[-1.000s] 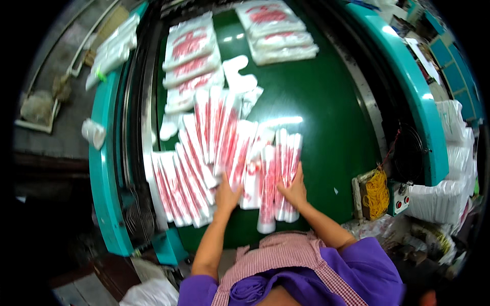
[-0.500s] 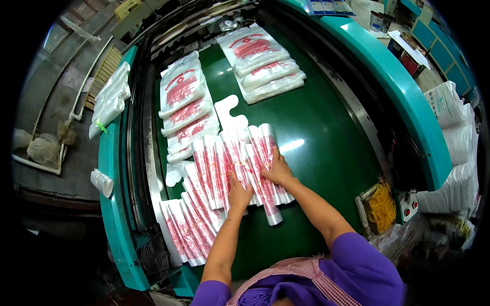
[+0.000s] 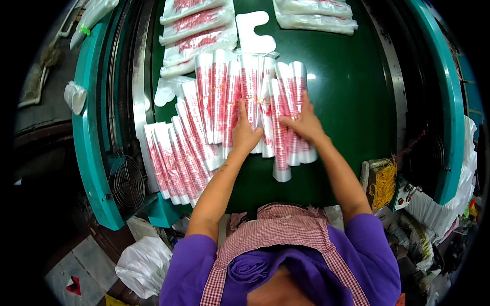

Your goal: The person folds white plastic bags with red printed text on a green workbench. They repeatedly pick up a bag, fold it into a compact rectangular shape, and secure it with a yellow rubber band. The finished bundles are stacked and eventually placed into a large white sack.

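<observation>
Nearest were a purple shirt (image 3: 190,268) and a red-and-white checked apron (image 3: 275,232) at the edge of a green table (image 3: 352,107). On the right, a box (image 3: 365,176) held yellow bands (image 3: 384,187), just beside a switch box (image 3: 404,196) with red buttons. Clear plastic rolls (image 3: 249,76) with red print lay side by side across the near half of the table, fanning down to the left. The left hand (image 3: 246,133) rested on the middle rolls; whether it gripped them, I couldn't tell. The right hand (image 3: 306,124) spanned the rolls at the right end, thumb and fingers spread across them, its firmness unclear. Beyond lay a white cut-out sheet (image 3: 249,36), between a left stack of bags (image 3: 199,38) and a right stack (image 3: 316,20), farther off.
</observation>
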`<state>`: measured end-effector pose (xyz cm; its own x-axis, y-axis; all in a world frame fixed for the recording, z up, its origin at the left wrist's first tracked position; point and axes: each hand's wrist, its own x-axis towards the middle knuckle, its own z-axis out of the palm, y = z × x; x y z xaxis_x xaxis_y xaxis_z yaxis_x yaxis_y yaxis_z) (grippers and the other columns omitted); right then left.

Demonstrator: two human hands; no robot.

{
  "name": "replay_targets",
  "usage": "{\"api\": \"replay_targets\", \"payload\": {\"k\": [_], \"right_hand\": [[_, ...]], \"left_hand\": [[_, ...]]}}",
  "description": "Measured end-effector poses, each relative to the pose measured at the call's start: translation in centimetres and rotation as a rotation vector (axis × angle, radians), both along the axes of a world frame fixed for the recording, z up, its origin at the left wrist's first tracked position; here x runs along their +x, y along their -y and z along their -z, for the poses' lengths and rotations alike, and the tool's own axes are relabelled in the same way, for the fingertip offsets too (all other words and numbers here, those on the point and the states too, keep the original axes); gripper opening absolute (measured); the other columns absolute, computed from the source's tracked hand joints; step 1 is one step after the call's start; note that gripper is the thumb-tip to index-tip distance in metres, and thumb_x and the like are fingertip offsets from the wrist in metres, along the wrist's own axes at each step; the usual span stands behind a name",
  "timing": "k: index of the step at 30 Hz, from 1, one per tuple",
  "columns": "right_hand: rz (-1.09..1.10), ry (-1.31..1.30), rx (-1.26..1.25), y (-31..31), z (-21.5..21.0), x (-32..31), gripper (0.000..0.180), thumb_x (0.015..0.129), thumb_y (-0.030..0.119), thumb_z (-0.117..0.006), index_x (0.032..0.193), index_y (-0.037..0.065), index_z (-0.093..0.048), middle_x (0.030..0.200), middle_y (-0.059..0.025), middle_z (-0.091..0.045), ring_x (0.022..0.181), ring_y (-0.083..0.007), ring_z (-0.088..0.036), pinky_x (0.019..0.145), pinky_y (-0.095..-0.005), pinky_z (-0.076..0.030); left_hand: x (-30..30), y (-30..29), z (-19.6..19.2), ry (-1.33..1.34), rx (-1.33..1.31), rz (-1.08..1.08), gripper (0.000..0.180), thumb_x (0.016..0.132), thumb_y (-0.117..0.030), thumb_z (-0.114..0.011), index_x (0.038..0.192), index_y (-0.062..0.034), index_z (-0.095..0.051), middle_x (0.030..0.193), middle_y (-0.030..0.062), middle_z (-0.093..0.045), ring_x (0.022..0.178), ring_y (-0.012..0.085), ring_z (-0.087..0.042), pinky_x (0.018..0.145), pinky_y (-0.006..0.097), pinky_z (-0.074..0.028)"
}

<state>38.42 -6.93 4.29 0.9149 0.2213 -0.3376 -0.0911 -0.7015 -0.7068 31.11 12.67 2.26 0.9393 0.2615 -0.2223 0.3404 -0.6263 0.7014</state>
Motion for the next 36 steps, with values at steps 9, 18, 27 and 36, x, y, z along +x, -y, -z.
{"api": "replay_targets", "payload": {"k": [9,18,27,36], "right_hand": [[0.105,0.101,0.107,-1.2,1.9,4.1,0.114,0.060,0.028,-0.078,0.147,-0.001,-0.011,0.141,-0.0247,-0.038,0.128,-0.0350,-0.042,0.106,-0.0369,-0.035],[0.085,0.110,-0.070,-2.7,1.9,6.0,0.119,0.064,0.052,-0.075,0.149,0.011,-0.003,0.137,-0.0249,-0.038,0.119,-0.0411,-0.049,0.096,-0.0459,-0.043],[0.076,0.182,-0.038,-3.3,2.2,5.4,0.112,0.068,0.047,-0.075,0.148,0.004,-0.010,0.144,-0.0253,-0.031,0.128,-0.0398,-0.040,0.104,-0.0429,-0.035],[0.038,0.155,-0.067,-4.0,1.4,5.6,0.114,0.067,0.050,-0.075,0.148,0.004,-0.009,0.143,-0.0277,-0.031,0.127,-0.0405,-0.040,0.103,-0.0444,-0.035]], "left_hand": [[-0.2,-0.8,-0.7,-0.042,-0.049,0.033,0.099,0.072,-0.015,-0.061,0.149,-0.0103,0.002,0.126,0.0269,-0.052,0.100,0.0407,-0.060,0.088,0.042,-0.048],[0.9,-1.8,-1.5,0.455,0.402,0.004,0.070,0.072,-0.023,-0.071,0.130,0.0034,-0.042,0.136,0.0234,-0.036,0.126,0.0406,-0.032,0.106,0.049,-0.028],[2.4,-0.7,-0.2,0.386,0.207,0.018,0.058,0.076,-0.028,-0.069,0.124,-0.0010,-0.051,0.122,0.0193,-0.051,0.113,0.0339,-0.048,0.098,0.041,-0.040],[2.9,-9.1,-1.5,0.100,0.518,-0.225,0.075,0.073,-0.042,-0.071,0.127,0.0038,-0.046,0.122,0.0192,-0.051,0.116,0.0329,-0.044,0.099,0.043,-0.034]]}}
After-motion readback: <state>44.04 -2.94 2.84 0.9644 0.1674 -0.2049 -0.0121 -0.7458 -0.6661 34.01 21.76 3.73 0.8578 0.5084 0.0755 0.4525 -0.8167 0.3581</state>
